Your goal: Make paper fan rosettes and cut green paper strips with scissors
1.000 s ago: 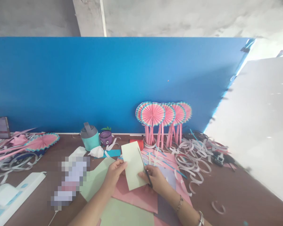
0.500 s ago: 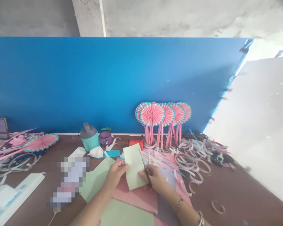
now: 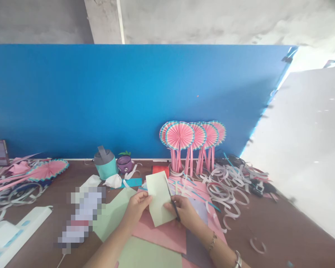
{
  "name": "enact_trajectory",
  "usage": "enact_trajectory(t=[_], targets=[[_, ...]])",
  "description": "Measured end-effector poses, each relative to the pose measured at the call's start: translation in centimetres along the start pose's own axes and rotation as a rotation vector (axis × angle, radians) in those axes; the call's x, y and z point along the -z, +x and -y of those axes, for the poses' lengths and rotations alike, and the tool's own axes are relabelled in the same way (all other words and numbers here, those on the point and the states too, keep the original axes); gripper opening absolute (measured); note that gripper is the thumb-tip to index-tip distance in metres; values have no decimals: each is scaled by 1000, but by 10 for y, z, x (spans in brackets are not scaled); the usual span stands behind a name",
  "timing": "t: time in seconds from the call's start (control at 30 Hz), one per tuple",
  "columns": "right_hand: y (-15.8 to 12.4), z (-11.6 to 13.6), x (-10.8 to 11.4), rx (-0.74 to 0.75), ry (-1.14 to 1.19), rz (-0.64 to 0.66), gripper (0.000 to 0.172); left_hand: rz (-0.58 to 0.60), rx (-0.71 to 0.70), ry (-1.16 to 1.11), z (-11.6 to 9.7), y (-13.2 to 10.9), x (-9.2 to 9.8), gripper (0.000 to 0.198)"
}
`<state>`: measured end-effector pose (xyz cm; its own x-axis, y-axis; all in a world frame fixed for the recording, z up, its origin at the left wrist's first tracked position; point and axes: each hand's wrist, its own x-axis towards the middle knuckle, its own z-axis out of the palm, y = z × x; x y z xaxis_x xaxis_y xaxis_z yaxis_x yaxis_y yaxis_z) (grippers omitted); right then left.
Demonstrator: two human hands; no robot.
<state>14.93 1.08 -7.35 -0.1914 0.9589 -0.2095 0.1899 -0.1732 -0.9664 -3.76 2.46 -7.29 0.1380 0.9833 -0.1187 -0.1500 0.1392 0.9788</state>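
Observation:
A pale green sheet of paper is held upright in front of me, above the stacked coloured sheets. My left hand pinches its left edge between thumb and fingers. Dark scissors are in my right hand, with their thin blade lying along the sheet's right edge. The right thumb rests against the paper near that edge. Beneath both hands lie a pink sheet, a green sheet and a purple sheet.
Pink paper fans on strips stand at the back. Curled white strips pile up on the right. A teal cup, a purple pot and a red spool line the back. A white power strip is at left.
The scissors' blade shows as a longer dark line along the paper's right edge. Both hands keep nearly the same place, and the whole view has shifted very slightly.

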Motion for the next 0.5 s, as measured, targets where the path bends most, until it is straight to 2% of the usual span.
enact_trajectory(t=[0.17,0.5], targets=[[0,1,0,-4,1,-6,39,5,14,-19,-4,-2,-3,36],[6,-10,2,32,48,34,50,17,-28,4,3,4,4,33]])
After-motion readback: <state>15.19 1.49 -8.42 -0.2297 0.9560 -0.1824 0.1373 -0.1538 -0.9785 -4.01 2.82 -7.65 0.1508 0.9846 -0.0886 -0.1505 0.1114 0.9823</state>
